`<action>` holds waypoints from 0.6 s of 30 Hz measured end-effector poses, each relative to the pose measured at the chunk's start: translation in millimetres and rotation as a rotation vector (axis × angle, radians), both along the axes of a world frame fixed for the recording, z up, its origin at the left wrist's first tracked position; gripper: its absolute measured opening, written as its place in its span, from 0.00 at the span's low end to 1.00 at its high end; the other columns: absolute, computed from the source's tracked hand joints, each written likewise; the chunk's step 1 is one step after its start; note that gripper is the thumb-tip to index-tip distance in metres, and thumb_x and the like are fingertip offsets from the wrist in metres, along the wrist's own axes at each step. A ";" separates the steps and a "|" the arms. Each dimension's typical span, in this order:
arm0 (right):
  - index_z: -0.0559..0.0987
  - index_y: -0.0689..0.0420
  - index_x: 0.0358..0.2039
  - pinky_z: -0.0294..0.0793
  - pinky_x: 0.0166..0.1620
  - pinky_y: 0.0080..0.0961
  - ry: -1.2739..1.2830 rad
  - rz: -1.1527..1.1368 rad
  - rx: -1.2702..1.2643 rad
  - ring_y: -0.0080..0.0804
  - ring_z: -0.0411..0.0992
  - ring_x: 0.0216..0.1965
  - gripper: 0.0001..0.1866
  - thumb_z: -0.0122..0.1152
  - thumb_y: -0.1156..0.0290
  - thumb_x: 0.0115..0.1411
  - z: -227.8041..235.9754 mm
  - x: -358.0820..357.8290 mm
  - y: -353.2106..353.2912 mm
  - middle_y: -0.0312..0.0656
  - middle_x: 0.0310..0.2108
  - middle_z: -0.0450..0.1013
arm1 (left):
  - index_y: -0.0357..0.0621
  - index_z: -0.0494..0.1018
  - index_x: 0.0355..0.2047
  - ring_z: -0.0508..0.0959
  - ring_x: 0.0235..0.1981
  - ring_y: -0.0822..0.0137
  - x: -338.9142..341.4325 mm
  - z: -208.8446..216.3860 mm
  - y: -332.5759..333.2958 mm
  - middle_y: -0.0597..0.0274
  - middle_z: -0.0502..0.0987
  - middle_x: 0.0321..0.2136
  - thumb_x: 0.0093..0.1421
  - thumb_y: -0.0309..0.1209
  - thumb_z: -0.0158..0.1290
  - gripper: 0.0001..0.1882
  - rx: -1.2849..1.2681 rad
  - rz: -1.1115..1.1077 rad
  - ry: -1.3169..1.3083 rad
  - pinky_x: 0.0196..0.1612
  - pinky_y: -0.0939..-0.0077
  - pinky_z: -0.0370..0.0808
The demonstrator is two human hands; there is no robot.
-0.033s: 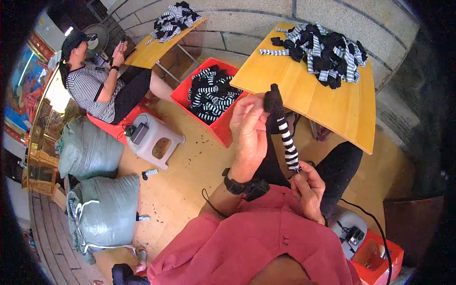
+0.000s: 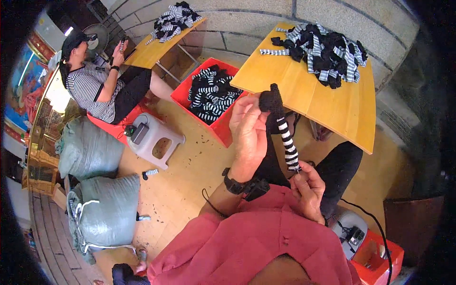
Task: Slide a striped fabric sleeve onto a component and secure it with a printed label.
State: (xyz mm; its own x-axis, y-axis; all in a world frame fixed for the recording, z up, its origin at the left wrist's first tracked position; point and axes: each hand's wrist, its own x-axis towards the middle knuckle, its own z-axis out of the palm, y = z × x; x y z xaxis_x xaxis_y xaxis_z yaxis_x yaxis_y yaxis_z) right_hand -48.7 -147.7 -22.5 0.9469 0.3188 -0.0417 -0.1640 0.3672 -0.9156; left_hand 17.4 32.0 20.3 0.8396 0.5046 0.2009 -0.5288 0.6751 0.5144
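Between my hands, a knitted sock is stretched out at a slant, its upper end black and its lower part in black and white stripes. My left hand pinches the black end at its left side, thumb and fingers together. At the striped open end, my right hand holds the edge between thumb and fingers. Beyond my hands, a loose pile of similar socks lies on the wooden table. Left of the table, a red crate contains many more striped ones.
Another person sits at a second table with its own sock pile. A grey stool and green sacks stand on the left. Small socks lie on the floor. A red box is at lower right.
The black end of the sock bulges a little wider to the left beside my left fingers. My hands have hardly moved.
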 end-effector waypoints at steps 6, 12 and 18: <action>0.68 0.64 0.49 0.58 0.22 0.13 -0.066 -0.025 -0.033 0.15 0.59 0.19 0.16 0.47 0.81 0.59 -3.1 0.2 0.8 0.29 0.21 0.64 | 0.41 0.63 0.46 0.72 0.41 0.65 -7.3 6.3 -14.4 0.59 0.71 0.41 0.49 0.14 0.48 0.23 0.064 -0.033 -0.041 0.48 0.71 0.69; 0.69 0.63 0.49 0.62 0.26 0.12 -0.191 -0.020 -0.244 0.15 0.62 0.23 0.17 0.49 0.81 0.57 -1.7 -3.5 2.6 0.30 0.23 0.67 | 0.37 0.66 0.46 0.75 0.40 0.62 -0.8 10.0 -15.1 0.54 0.73 0.40 0.61 0.32 0.47 0.15 0.029 -0.037 0.161 0.45 0.66 0.74; 0.69 0.62 0.50 0.65 0.28 0.15 -0.132 0.012 -0.219 0.16 0.64 0.24 0.18 0.50 0.81 0.57 2.2 -4.5 -0.3 0.32 0.24 0.69 | 0.34 0.66 0.46 0.75 0.39 0.63 11.1 9.6 9.0 0.55 0.73 0.39 0.62 0.32 0.48 0.16 -0.019 -0.103 0.096 0.43 0.68 0.75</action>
State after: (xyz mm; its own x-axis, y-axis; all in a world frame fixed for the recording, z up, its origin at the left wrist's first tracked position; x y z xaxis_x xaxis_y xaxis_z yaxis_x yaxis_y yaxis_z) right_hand -53.2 -148.0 -20.3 0.9450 0.3267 0.0131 -0.0406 0.1568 -0.9868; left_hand 28.5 41.0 29.8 0.9021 0.4177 0.1088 -0.4053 0.7331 0.5461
